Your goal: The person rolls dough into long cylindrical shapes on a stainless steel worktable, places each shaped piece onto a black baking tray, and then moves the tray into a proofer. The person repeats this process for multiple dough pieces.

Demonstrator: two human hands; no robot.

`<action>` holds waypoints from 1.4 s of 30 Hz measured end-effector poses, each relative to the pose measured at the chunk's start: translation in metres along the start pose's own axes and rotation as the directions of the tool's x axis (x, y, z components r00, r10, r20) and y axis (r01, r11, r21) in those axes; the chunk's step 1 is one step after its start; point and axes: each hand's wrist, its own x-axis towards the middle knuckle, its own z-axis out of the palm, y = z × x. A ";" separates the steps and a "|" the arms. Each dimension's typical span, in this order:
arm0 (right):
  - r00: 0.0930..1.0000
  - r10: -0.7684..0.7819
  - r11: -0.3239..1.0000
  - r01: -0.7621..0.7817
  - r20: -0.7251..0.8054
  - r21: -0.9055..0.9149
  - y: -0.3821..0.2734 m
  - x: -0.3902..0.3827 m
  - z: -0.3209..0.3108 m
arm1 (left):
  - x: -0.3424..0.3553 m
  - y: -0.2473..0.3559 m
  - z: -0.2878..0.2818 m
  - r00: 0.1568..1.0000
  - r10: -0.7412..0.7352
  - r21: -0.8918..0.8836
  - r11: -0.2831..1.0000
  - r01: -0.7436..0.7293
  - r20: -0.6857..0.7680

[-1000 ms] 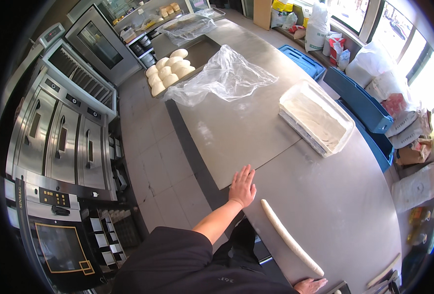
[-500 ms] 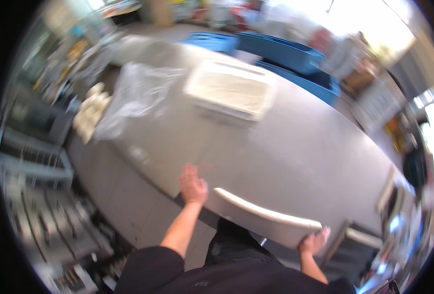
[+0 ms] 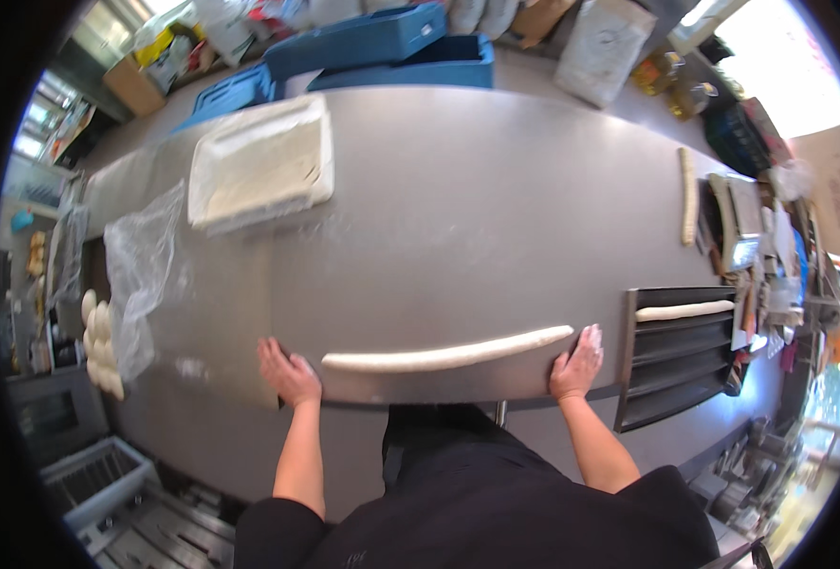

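A long thin roll of pale dough lies along the near edge of the grey steel table. My left hand rests flat on the table just off the roll's left end, fingers spread. At the roll's right end my right hand lies palm down, fingertips touching the dough. Neither hand grips anything.
A white floured tray sits at the far left of the table, with a clear plastic sheet and several dough balls beyond. A dark ridged tray on the right holds another dough roll. Blue crates line the back.
The view has swung round so the table lies straight across. My right hand has come up from the lower edge to the roll's right end; my left hand stays by its left end.
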 end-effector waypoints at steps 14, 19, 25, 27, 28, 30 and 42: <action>0.892 -0.443 0.834 0.370 0.095 0.410 -0.085 -0.076 -0.053 | -0.114 0.142 -0.077 0.730 0.633 -0.492 0.735 -0.465 0.256; 0.669 -0.737 0.615 0.600 0.101 0.511 -0.183 -0.051 -0.035 | -0.135 0.249 -0.039 0.439 0.817 -0.222 0.539 -0.813 0.374; 0.781 -0.624 0.753 0.595 0.019 0.280 -0.227 0.074 0.002 | -0.027 0.295 0.026 0.527 0.738 -0.108 0.618 -0.779 0.421; 0.773 -0.632 0.753 0.597 0.055 0.278 -0.219 0.072 0.001 | -0.023 0.291 0.023 0.582 0.752 -0.202 0.650 -0.732 0.310; 0.759 -0.648 0.741 0.605 0.070 0.292 -0.207 0.057 -0.003 | -0.032 0.285 0.016 0.561 0.731 -0.249 0.670 -0.700 0.389; 0.731 -0.674 0.716 0.613 0.103 0.334 -0.177 0.016 -0.014 | -0.080 0.258 -0.014 0.586 0.730 -0.331 0.683 -0.651 0.353; 0.822 -0.568 0.816 0.559 0.028 0.144 -0.145 0.063 -0.004 | -0.018 0.243 0.008 0.699 0.645 -0.211 0.763 -0.611 0.310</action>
